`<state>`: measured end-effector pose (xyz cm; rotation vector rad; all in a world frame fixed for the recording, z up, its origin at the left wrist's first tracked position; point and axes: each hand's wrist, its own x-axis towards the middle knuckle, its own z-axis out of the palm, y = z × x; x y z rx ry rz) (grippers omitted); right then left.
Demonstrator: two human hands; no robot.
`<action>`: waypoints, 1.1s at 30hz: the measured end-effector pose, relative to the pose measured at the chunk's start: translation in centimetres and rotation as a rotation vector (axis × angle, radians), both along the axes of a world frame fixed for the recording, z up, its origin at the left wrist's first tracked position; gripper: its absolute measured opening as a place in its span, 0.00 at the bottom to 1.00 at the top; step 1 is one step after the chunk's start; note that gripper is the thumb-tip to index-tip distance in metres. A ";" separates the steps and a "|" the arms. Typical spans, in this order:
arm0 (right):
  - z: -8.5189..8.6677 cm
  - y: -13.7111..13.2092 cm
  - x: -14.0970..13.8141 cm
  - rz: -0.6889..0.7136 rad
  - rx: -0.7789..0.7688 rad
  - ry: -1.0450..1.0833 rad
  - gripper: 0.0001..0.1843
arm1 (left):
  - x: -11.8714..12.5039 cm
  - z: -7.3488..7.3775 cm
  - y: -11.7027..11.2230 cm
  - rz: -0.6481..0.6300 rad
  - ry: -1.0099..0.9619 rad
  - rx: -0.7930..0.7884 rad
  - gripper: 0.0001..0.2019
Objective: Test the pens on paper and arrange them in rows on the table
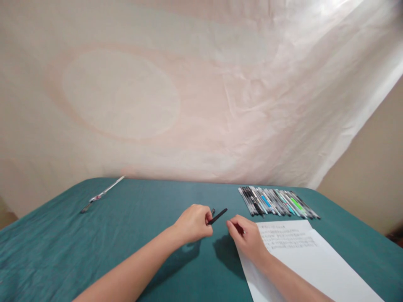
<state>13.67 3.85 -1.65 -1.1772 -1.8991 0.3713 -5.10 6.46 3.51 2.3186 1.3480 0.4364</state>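
My left hand (197, 220) is closed over the table, with a black pen (218, 216) pinched in its fingers. The pen's dark end points up and right toward my other hand, and a small dark piece shows just behind it. The rest of the pen is hidden by the fingers. My right hand (247, 237) is curled, thumb and fingertips together, at the left edge of a white sheet of paper (321, 268). A tiny pale tip shows inside its fingers; what it belongs to is hidden. A gap separates the two hands.
Many pens (273, 202) lie side by side in a row behind the paper, some blue or green. Handwritten lines fill the paper's upper part. At the far left lies a thin white and dark item (102, 194). A green cloth (56, 251) covers the table; a pale sheet (201, 105) hangs behind.
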 end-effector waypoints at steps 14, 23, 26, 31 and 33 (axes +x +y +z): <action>2.3 0.7 1.4 0.097 -0.409 0.542 0.14 | 2.2 -1.7 -0.8 -0.094 -0.684 -0.541 0.10; 5.2 2.6 5.1 -0.131 -0.116 0.831 0.14 | 2.5 -2.6 -1.1 -0.119 -0.561 -0.425 0.12; 5.6 2.5 5.1 -0.157 -0.078 0.821 0.15 | 2.5 -2.6 -1.1 -0.116 -0.543 -0.413 0.12; 5.5 2.3 4.6 -0.165 -0.085 0.776 0.15 | 2.5 -2.4 -1.2 -0.119 -0.516 -0.422 0.13; 5.4 2.2 4.5 -0.161 -0.093 0.765 0.15 | 2.5 -2.3 -1.3 -0.127 -0.516 -0.422 0.13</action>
